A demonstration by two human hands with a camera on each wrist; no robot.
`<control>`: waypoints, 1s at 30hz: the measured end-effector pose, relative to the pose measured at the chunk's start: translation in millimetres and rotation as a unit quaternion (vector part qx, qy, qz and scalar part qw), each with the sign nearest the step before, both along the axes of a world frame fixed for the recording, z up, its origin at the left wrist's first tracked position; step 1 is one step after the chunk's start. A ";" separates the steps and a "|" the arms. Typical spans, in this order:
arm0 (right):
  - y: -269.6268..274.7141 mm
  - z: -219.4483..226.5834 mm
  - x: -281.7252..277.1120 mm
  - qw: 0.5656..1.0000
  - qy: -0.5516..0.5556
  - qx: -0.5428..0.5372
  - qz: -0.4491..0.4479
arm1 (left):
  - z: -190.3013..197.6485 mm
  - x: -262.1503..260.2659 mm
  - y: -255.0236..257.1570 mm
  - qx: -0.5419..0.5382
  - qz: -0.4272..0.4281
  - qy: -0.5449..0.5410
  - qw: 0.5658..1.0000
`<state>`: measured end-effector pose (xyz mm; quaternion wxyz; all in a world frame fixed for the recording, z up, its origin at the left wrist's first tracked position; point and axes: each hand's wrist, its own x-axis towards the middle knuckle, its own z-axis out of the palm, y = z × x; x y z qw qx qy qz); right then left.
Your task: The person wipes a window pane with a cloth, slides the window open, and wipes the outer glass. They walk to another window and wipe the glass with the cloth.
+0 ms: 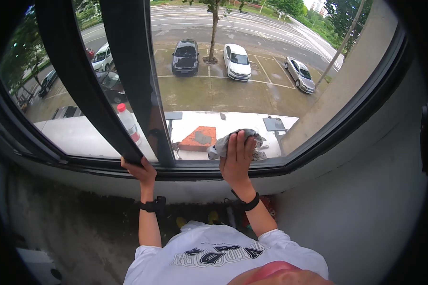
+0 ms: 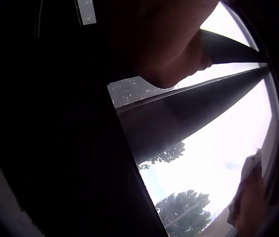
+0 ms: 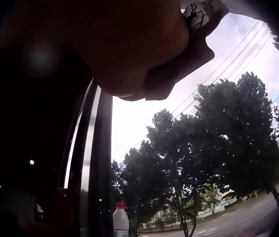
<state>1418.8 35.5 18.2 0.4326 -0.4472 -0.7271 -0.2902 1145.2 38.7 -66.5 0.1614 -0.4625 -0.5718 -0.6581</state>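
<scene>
In the head view the left hand (image 1: 141, 172) grips the lower end of a dark window frame bar (image 1: 110, 111), thumb and fingers on either side. To its right, the right hand (image 1: 237, 161) lies with fingers extended over a crumpled grey cloth (image 1: 219, 146), at the lower part of the window. Its palm side is hidden. The left wrist view shows the left hand (image 2: 171, 49) dark beside the frame bars, and the right hand (image 2: 250, 207) with the cloth at lower right. In the right wrist view the right hand (image 3: 134, 49) is close and dark, with part of the cloth (image 3: 198, 15) above.
Outside on a white ledge (image 1: 190, 155) stand a red-capped bottle (image 1: 128, 123) and an orange piece (image 1: 199, 138) with a grey patch. Black window framing (image 1: 295, 164) curves along the sill. Below are parked cars (image 1: 237, 61) and a tree (image 1: 214, 33).
</scene>
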 end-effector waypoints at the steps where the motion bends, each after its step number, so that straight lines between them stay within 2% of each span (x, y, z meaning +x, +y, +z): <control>1: -3.0 -28.6 -2.6 0.999 -0.021 -0.021 0.013 | -1.0 -0.8 -0.5 -0.003 0.000 0.006 1.000; 2: -5.3 -44.2 -2.5 0.998 -0.041 -0.040 0.023 | -1.1 -2.6 -0.1 -0.002 0.006 0.017 1.000; 3: -5.8 -41.4 2.8 0.997 -0.044 -0.046 0.038 | 1.3 -1.8 -1.1 0.001 -0.007 0.005 1.000; 5: 0.3 -18.7 31.9 0.988 -0.150 -0.003 -0.039 | 0.5 -2.6 1.2 0.012 -0.019 0.002 1.000; 6: 5.3 5.5 48.6 0.995 -0.091 0.006 -0.040 | 2.8 -0.4 1.8 0.019 -0.023 -0.011 0.999; 7: 11.2 43.4 59.1 0.998 0.023 0.039 -0.030 | 3.0 -0.2 2.0 0.021 -0.018 -0.007 1.000; 8: 10.2 89.3 68.8 0.994 0.075 0.062 -0.051 | 2.9 -0.1 2.2 0.023 -0.014 -0.003 1.000; 10: 10.7 146.6 87.4 0.980 0.137 0.119 -0.080 | 4.1 0.2 3.0 0.025 -0.010 0.001 1.000; 11: 12.9 157.4 94.3 0.972 0.186 0.120 -0.080 | 3.9 0.5 3.7 0.028 -0.017 -0.003 0.999; 13: 21.9 160.4 85.7 0.968 0.187 0.137 -0.098 | 8.6 0.1 5.9 0.033 -0.015 0.005 0.999; 15: 22.5 152.6 62.0 0.970 0.174 0.144 -0.094 | 10.1 2.9 3.5 0.033 -0.033 -0.016 0.999; 17: 15.1 121.2 6.4 0.987 0.125 0.101 -0.024 | 1.8 -2.0 4.7 0.028 -0.043 -0.028 0.998; 19: 5.1 48.9 -34.2 1.000 -0.012 -0.016 0.004 | 1.8 -0.1 2.6 0.020 -0.055 -0.040 0.997; 20: 3.5 23.3 -46.0 0.994 -0.102 -0.008 0.034 | 9.8 1.6 1.9 0.036 -0.046 -0.023 0.998; 21: 7.3 -1.2 -47.1 0.989 -0.145 0.029 0.022 | 15.3 3.0 3.8 0.057 -0.034 -0.007 0.998; 23: 7.9 -11.2 -39.4 0.979 -0.191 0.072 0.010 | 13.9 1.3 3.7 0.059 -0.024 0.010 0.998; 25: 14.4 8.2 -5.4 0.986 -0.149 0.071 -0.025 | 8.7 -2.2 7.4 0.070 -0.028 0.011 0.997; 27: 15.2 67.9 29.8 0.997 0.025 0.074 -0.002 | 2.2 -4.3 6.5 0.059 -0.035 -0.002 0.998; 28: 14.4 104.2 45.3 0.992 0.078 0.103 -0.010 | -1.0 -4.2 5.5 0.046 -0.044 -0.010 0.998; 30: 17.3 143.4 54.5 0.943 0.270 0.191 0.027 | -8.6 -4.1 3.8 0.028 -0.042 -0.018 0.999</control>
